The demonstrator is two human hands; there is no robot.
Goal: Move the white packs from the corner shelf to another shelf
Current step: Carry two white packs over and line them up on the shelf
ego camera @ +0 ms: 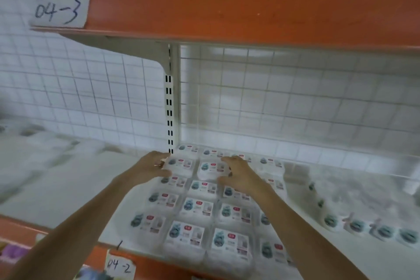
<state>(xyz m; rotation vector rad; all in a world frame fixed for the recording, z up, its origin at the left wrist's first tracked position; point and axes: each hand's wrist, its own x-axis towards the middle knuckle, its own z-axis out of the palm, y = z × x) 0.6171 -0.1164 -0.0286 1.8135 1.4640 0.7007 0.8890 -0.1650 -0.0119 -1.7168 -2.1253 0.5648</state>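
Where both arms reach in from 6 o'clock, the scene reads as follows.
White packs (197, 209): laid flat in rows on the shelf (75, 188) tagged 04-2, filling it from centre toward 5 o'clock.
Left hand (152, 166): fingers curled round the edge of a far-row pack (179, 164), near the slotted upright (169, 107).
Right hand (238, 175): at 3 o'clock of the left, fingers bent over the neighbouring pack (210, 169); whether it truly grips cannot be told.
Upper shelf (227, 16): orange-edged, tagged 04-3, at 12 o'clock.
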